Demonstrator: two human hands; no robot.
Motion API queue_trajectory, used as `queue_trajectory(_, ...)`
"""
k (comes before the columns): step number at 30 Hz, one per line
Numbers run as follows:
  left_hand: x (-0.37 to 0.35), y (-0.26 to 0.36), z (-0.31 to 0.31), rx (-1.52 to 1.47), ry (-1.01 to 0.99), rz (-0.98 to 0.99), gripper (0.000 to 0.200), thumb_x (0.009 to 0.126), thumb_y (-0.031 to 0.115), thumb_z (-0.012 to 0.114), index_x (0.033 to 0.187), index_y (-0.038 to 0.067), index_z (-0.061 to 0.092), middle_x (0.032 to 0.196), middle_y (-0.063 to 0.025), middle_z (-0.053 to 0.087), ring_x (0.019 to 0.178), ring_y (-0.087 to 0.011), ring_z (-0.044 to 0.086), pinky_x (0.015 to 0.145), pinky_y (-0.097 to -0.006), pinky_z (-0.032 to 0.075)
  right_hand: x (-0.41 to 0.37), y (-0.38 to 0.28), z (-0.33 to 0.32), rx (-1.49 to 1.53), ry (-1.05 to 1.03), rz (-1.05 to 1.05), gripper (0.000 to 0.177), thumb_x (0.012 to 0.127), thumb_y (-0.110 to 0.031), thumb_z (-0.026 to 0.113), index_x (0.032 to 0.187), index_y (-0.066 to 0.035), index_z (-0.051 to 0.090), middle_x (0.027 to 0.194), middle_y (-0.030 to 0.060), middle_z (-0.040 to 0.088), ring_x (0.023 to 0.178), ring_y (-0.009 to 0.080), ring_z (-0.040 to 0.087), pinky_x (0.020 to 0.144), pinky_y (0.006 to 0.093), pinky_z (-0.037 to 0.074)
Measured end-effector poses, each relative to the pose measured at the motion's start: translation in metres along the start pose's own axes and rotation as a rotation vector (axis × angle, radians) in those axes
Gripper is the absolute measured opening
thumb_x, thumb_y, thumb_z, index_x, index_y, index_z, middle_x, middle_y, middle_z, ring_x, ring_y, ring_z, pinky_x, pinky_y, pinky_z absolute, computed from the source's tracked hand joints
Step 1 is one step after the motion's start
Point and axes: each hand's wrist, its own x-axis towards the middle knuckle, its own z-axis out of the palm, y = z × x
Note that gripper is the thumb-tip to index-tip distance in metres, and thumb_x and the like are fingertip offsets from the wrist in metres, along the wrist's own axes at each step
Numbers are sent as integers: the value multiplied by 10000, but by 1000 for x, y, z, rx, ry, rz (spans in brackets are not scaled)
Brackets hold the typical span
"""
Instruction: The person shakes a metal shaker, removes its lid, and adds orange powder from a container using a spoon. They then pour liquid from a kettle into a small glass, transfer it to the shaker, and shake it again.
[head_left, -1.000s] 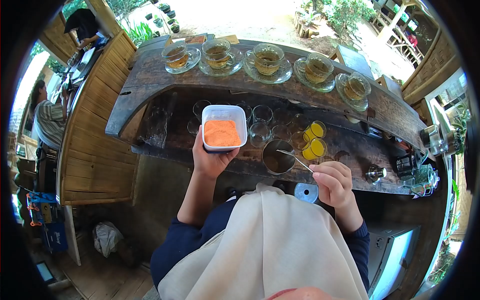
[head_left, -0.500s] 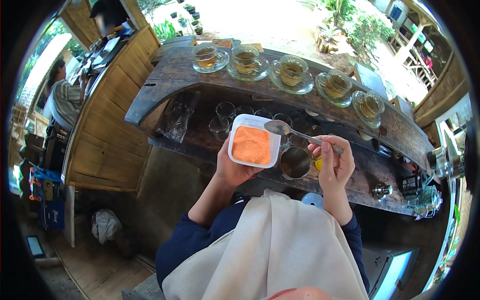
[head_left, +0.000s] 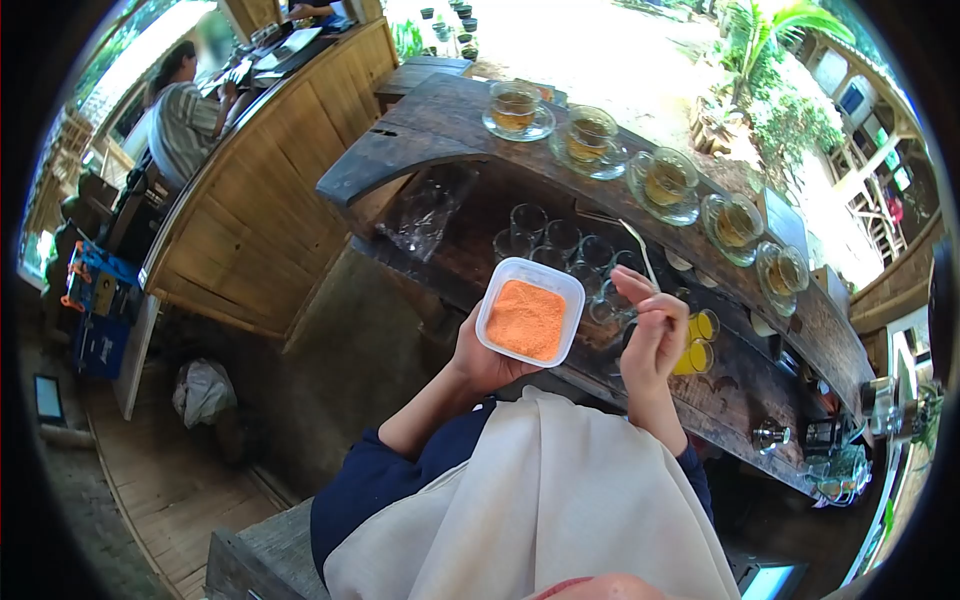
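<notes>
My left hand is wrapped round a square white plastic tub, tilted toward me. Orange powder fills much of it. To the right of the tub, my right hand pinches a metal spoon, seen nearly edge-on and pointing up and away, apart from the powder. Beyond the tub, several empty glasses stand close together on the lower shelf. Two glasses with yellow contents stand just right of my right hand, which partly hides the things behind it.
Along the upper wooden counter stand several glass cups of amber drink on saucers. A clear plastic bag lies at the shelf's left end. A seated person is at the wooden partition on the left.
The spoon has turned from lying level beside the tub's rim to pointing upward. My view has shifted, and the yellow glasses now show beside my right hand. My left hand still holds the tub.
</notes>
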Motion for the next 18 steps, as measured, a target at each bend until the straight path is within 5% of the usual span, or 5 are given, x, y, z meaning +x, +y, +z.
queue_trajectory(3, -13, 13, -8, 36, -21, 25, 725, 903, 580, 368, 1406, 60, 329, 1401, -192, 393, 1237, -432, 429, 982, -559, 414, -3, 13, 19, -31, -344, 75, 624, 740, -396, 776, 1082, -91, 352, 1341, 283, 448, 1325, 386, 351, 1061, 484, 293)
queue_trajectory(6, -25, 24, -17, 8, -57, 45, 684, 915, 557, 360, 1402, 78, 341, 1408, -172, 390, 1255, -397, 423, 1014, -542, 384, -4, 17, 44, -72, -468, 131, 942, 489, -431, 909, 1140, -121, 303, 1470, 282, 244, 1388, 387, 223, 1078, 465, 277)
queue_trajectory(14, -52, 46, -23, 21, -141, 98, 574, 958, 461, 341, 1389, 82, 352, 1406, -142, 398, 1276, -291, 428, 1069, -479, 339, -21, 24, 94, 59, -527, 223, 1049, 470, -319, 945, 1239, -105, 265, 1462, 310, 214, 1326, 362, 363, 1061, 414, 327)
queue_trajectory(17, -55, 52, -27, 313, -193, 181, 551, 964, 430, 365, 1381, 70, 355, 1374, -139, 432, 1255, -276, 453, 1068, -456, 350, -26, 21, 99, 14, -497, 207, 1031, 465, -214, 943, 1254, -100, 290, 1427, 304, 292, 1286, 361, 415, 1048, 440, 337)
queue_trajectory(18, -54, 57, -31, 704, -159, 323, 555, 957, 425, 394, 1389, 80, 341, 1357, -134, 449, 1242, -265, 466, 1059, -442, 362, -25, 19, 101, 3, -479, 177, 1018, 477, -209, 937, 1256, -89, 292, 1391, 292, 350, 1261, 350, 448, 1038, 422, 356)
